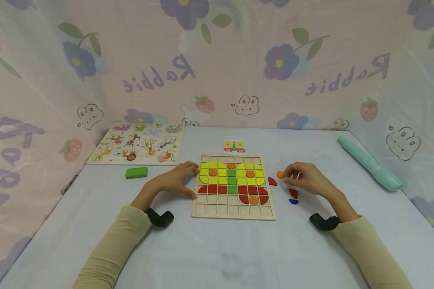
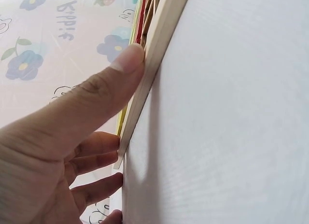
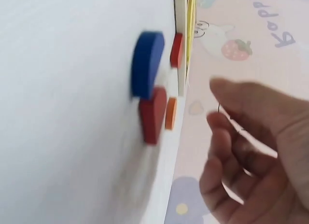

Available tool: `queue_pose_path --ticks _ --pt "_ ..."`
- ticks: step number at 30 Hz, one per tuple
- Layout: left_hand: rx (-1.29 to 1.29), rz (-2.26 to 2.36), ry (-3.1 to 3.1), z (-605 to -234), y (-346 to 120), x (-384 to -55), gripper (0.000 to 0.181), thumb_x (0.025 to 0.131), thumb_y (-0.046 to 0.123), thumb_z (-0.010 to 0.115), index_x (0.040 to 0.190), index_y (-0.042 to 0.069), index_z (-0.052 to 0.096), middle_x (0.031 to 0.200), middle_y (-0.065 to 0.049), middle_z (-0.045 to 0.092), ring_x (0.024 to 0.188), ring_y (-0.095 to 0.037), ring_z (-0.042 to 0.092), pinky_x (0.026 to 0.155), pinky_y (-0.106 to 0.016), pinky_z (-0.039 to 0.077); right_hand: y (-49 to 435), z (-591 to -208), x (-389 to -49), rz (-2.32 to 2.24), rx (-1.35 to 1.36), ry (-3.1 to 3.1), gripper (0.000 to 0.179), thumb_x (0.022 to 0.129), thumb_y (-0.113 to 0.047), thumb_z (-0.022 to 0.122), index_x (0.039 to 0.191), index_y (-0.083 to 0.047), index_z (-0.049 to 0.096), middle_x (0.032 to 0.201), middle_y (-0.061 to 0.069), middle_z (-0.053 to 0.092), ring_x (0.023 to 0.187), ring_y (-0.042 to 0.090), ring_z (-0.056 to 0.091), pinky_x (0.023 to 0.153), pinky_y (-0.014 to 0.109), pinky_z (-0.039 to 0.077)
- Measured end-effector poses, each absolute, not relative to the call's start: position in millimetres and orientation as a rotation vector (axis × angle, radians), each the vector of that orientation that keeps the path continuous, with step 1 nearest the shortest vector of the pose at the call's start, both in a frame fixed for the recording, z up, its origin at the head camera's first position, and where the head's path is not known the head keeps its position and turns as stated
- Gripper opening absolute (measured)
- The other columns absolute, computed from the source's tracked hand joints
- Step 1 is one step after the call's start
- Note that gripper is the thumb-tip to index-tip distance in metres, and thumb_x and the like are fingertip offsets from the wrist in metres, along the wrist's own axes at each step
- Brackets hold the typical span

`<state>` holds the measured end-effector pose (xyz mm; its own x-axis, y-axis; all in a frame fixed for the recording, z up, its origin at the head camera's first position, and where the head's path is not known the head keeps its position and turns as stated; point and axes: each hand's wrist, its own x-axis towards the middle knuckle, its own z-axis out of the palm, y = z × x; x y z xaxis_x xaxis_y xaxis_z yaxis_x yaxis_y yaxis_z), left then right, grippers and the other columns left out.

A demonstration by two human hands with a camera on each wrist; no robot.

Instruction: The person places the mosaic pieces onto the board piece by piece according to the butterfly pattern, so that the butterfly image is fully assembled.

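Observation:
A wooden grid board (image 1: 235, 217) lies mid-table, set with yellow, red, green and orange flat pieces in a butterfly-like pattern. My left hand (image 1: 171, 179) rests at its left side, thumb and fingertips touching the rim, as the left wrist view also shows. Right of the board, my right hand (image 1: 307, 177) hovers above loose pieces with loosely bent fingers and nothing between them. Near it lie an orange round piece (image 1: 280, 174), a red quarter-circle piece (image 1: 272, 181), another red piece (image 3: 150, 119) and a blue half-round piece (image 3: 145, 64).
Behind the board lies a small pattern card (image 1: 234, 146). To the left are an animal puzzle board (image 1: 137, 144) and a green block (image 1: 136, 172). A mint-green tube-shaped object (image 1: 370, 164) lies at the right edge. Printed curtain (image 1: 217, 60) encloses the table's back and sides.

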<state>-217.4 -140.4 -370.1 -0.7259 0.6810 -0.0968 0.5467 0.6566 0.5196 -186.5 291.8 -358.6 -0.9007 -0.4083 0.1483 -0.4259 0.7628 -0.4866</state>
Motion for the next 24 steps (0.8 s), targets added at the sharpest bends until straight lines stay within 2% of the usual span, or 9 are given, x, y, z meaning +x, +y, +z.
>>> queue_pose_path --ticks 7,12,24 --pt "0.954 0.666 2.599 -373 -140 -220 0.076 0.068 0.042 0.081 0.128 0.008 0.047 0.143 -0.011 0.034 0.134 -0.03 0.028 0.11 -0.049 0.026 308 -362 -167 0.943 0.858 -3.046 0.018 0.077 -0.021 0.077 0.091 -0.017 0.066 0.082 -0.008 0.062 0.071 0.009 0.052 0.062 0.021 0.047" --pt "0.963 0.669 2.598 -373 -140 -219 0.077 0.068 0.041 0.081 0.128 0.008 0.047 0.143 -0.011 0.034 0.135 -0.03 0.028 0.11 -0.048 0.026 313 -361 -155 0.913 0.878 -3.046 0.024 0.073 -0.021 0.079 0.093 -0.015 0.068 0.083 -0.006 0.063 0.071 0.01 0.052 0.06 0.02 0.046" --pt "1.011 0.695 2.592 -370 -139 -217 0.077 0.069 0.039 0.081 0.127 0.004 0.046 0.142 -0.015 0.034 0.134 -0.032 0.028 0.109 -0.05 0.026 315 -364 -146 0.845 0.927 -3.012 0.017 0.078 -0.016 0.075 0.094 -0.013 0.068 0.088 -0.007 0.065 0.074 0.005 0.053 0.064 0.021 0.049"
